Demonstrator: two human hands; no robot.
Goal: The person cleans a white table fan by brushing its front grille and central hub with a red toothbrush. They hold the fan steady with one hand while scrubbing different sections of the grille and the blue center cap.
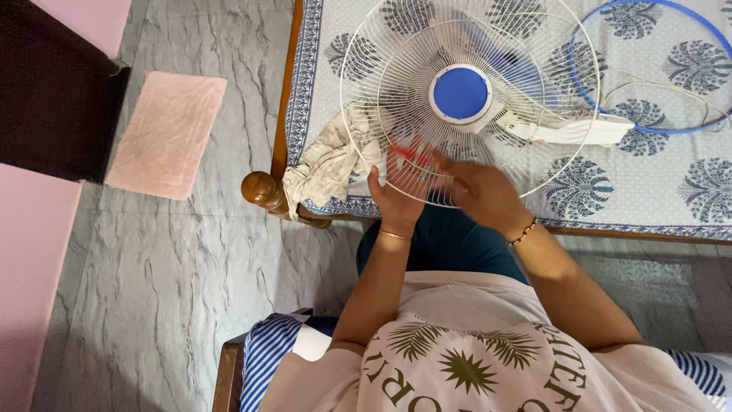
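Fan guard (465, 99) lay flat at upper centre, just above both hands; left hand (395, 197) gripped its lower rim, right hand (482, 191), blurred, fingers spread on the wires, equally near.

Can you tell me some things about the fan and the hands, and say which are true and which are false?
1. The fan cage has a blue middle. True.
2. The fan cage lies on the floor. False: it lies on the patterned bed sheet.
3. Both hands are at the cage's near edge. True: left hand, right hand.
4. A crumpled cloth lies right of the cage. False: it lies left of it.
5. The blue ring is in the right hand. False: it lies on the sheet.
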